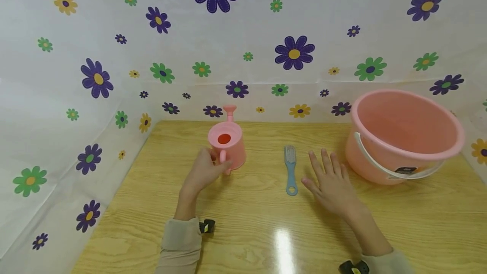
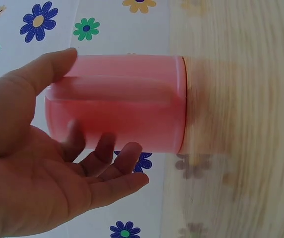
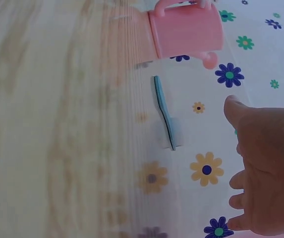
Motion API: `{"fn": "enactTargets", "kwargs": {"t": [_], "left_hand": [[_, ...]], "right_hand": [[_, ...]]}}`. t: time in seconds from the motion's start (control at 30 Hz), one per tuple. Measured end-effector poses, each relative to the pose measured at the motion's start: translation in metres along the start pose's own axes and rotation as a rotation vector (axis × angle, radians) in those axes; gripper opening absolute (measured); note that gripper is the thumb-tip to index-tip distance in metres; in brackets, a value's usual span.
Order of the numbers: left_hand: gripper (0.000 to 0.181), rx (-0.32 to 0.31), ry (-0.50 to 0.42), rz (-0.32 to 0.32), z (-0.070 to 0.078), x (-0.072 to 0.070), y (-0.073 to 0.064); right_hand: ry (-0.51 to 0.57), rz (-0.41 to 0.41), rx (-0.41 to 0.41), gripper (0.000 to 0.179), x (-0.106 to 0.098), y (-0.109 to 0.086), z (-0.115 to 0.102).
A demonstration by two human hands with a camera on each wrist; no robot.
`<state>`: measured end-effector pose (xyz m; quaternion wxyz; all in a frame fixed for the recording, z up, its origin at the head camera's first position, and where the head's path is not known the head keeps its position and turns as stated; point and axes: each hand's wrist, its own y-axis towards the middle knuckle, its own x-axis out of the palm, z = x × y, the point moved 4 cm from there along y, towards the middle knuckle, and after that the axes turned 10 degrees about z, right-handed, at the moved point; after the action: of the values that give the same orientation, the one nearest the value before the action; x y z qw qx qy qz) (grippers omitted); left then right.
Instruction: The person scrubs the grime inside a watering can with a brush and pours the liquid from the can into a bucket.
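Observation:
A pink toy watering can point(image 1: 236, 152) stands upright on the table, its spout toward the back wall. At its handle point(image 2: 112, 90) is my left hand point(image 1: 203, 170), with the thumb on one side and loosely bent fingers on the other; the grasp is not closed in the left wrist view. My right hand point(image 1: 335, 189) is spread palm down with straight fingers and holds nothing. Between the hands lies a flat tool point(image 1: 291, 174) with a blue handle, a ring end and a pale textured head, apart from both. It looks thin from the side in the right wrist view.
A large pink bucket point(image 1: 374, 160) with a white handle stands at the right, just beyond my right hand. The wooden table point(image 1: 243, 215) meets a flower-printed white sheet point(image 1: 251, 24) at the back and left.

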<state>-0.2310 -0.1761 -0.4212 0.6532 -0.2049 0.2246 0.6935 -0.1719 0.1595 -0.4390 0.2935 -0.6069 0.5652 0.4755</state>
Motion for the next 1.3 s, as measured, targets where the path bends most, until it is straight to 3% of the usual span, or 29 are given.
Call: {"fn": "enactTargets", "kwargs": {"t": [0.1, 0.2, 0.37, 0.53, 0.8, 1.07, 1.3], "left_hand": [[0.024, 0.041, 0.006, -0.031, 0.001, 0.003, 0.001], [0.018, 0.043, 0.019, -0.051, 0.003, 0.005, -0.001], [0.022, 0.014, 0.009, -0.086, 0.005, 0.005, -0.004], [0.025, 0.024, -0.038, -0.079, 0.007, 0.0, -0.001], [0.034, -0.022, -0.051, -0.098, 0.004, 0.005, -0.002], [0.031, -0.029, -0.064, -0.09, 0.004, 0.008, -0.001], [0.045, -0.051, -0.16, -0.138, 0.001, 0.01, -0.001]], "right_hand": [[0.008, 0.005, 0.001, 0.075, 0.001, 0.0, -0.002], [0.032, 0.005, 0.0, 0.076, 0.0, 0.002, -0.005], [0.043, -0.002, -0.01, 0.073, 0.0, 0.004, -0.013], [0.028, -0.007, -0.015, 0.072, -0.001, 0.008, -0.019], [0.001, -0.055, 0.056, 0.063, 0.008, 0.018, -0.024], [-0.094, -0.178, 0.114, 0.053, 0.022, 0.042, -0.035], [-0.084, -0.153, 0.161, 0.052, 0.03, 0.048, -0.039]]}}
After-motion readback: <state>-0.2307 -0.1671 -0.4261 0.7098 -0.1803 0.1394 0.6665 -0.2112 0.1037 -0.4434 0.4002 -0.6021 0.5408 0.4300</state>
